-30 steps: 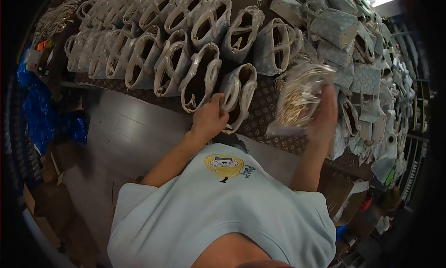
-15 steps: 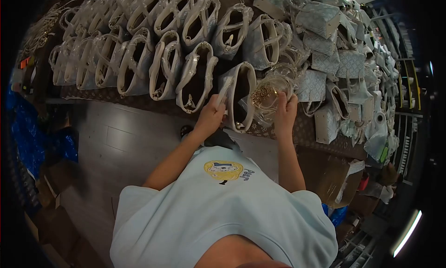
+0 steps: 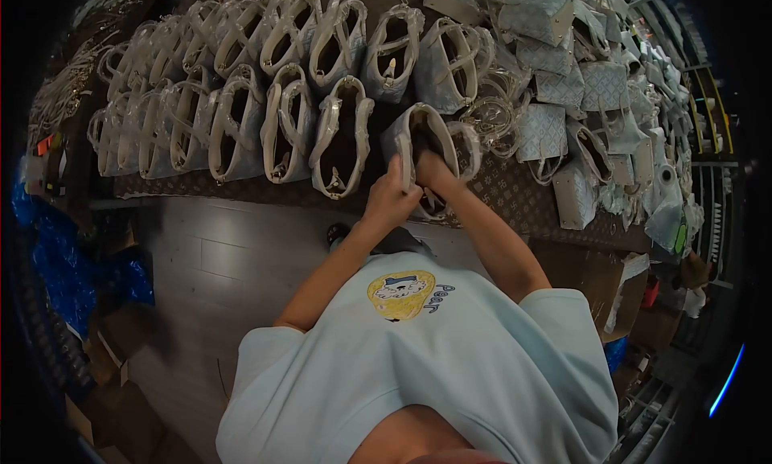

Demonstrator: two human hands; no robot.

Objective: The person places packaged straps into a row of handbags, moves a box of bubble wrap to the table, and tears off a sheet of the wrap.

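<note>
A light blue handbag with pale trim stands open near the front edge of the table. My left hand is closed round the near left part of its rim and handle. Inside the bag's opening is my right hand, its fingers hidden by the bag wall. One wrapped handle sticks out on the bag's right side. Just left stands another open bag with wrapped handles and a metal clasp inside.
Two rows of similar bags fill the left of the brown patterned table. More bags and clear-wrapped straps are piled at the right. A cardboard box is below the right edge.
My right hand has let go of the coiled strap and chain bundle and moved left into the bag. My left hand keeps hold of the bag. The view has shifted slightly.
</note>
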